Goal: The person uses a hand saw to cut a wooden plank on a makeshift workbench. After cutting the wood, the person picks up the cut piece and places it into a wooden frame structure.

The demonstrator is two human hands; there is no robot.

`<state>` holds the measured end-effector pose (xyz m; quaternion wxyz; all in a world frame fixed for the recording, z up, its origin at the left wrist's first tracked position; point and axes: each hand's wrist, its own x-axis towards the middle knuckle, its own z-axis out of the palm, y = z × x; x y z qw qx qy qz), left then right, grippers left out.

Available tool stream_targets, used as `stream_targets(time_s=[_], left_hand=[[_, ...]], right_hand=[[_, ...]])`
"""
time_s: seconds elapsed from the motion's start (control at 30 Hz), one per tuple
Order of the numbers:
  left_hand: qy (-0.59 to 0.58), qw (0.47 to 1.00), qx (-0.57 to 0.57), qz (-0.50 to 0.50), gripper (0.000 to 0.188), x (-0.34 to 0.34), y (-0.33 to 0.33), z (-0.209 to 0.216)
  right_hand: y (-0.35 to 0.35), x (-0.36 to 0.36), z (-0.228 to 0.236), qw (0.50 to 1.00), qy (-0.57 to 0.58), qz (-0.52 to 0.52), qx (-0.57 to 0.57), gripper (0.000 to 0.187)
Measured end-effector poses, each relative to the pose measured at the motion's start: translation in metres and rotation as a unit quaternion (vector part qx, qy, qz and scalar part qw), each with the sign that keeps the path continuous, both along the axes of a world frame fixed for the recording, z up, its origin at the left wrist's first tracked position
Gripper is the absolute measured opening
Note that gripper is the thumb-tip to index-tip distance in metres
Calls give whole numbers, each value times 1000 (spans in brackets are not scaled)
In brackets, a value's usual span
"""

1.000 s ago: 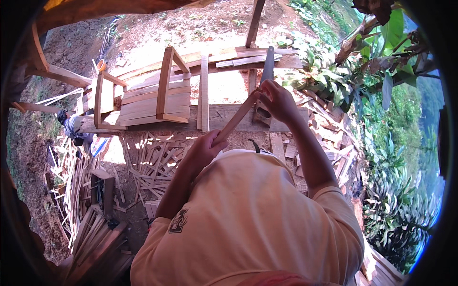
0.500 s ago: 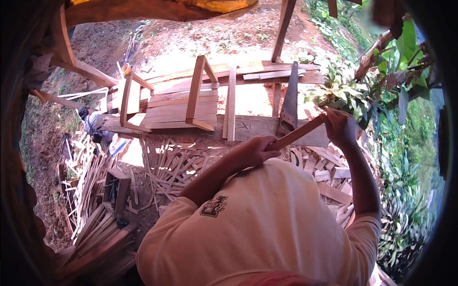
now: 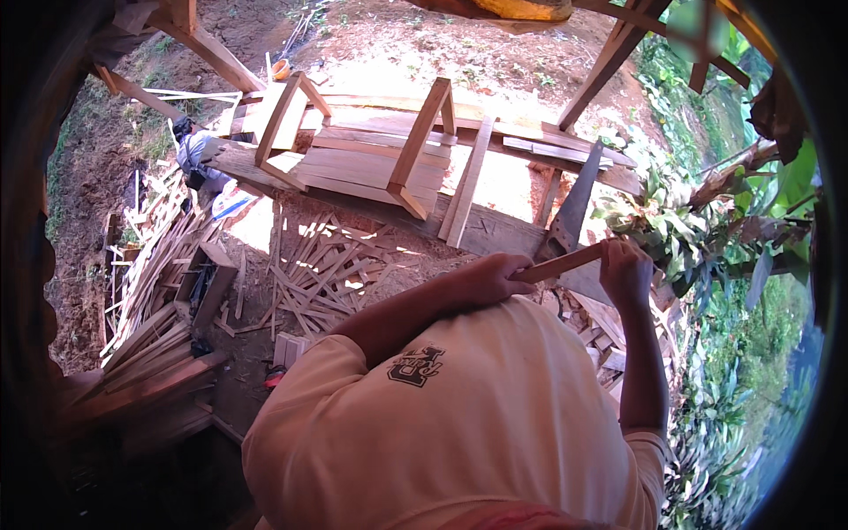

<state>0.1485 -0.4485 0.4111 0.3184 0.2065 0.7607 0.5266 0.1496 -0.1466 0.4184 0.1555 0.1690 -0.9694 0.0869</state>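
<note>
A short wooden strip (image 3: 567,263) spans the space between my two hands, close in front of my chest. My left hand (image 3: 499,276) is closed round its left end. At the right end, my right hand (image 3: 624,267) grips it with the fingers bent over the wood. Just beyond the strip, a handsaw (image 3: 576,205) leans over the bench plank (image 3: 499,231), blade pointing away and handle toward me. Left of the saw, a long narrow board (image 3: 468,183) lies across the bench.
Wooden frame pieces (image 3: 419,141) stand around slatted boards (image 3: 371,172) on the bench. Scrap sticks (image 3: 322,269) litter the ground below, with a larger pile (image 3: 163,256) to the left. Another person (image 3: 193,157) is at the far left. Leafy plants (image 3: 724,336) grow along the right.
The whole view has turned, so the bench now slopes down to the right. Both hands still hold the strip, which lies at a flatter angle in the picture.
</note>
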Motion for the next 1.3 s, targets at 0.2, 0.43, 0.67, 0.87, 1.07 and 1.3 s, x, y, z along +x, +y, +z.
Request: stream_targets(time_s=[0.2,0.43,0.67,0.87,1.07,1.3], left_hand=[[-145,982,42,115,29,-24,-23,-22],[-35,992,-24,117,30,-19,-39,-7],[193,978,12,72,34,-1,-32,-14],[169,981,11,93,47,4,-27,-14],[228,970,-10,79,55,5,-28,-2],[329,940,24,92,55,10,-26,-7]], right_hand=[[-91,32,9,968,-56,152,-190,28],[-27,7,-21,966,-123,-154,-167,88],[-61,-7,-1,805,-230,-173,-518,35],[-64,-4,-5,798,-179,-219,-532,35],[-67,2,6,793,-107,-218,-558,35],[-62,8,4,712,-100,-174,-673,32]])
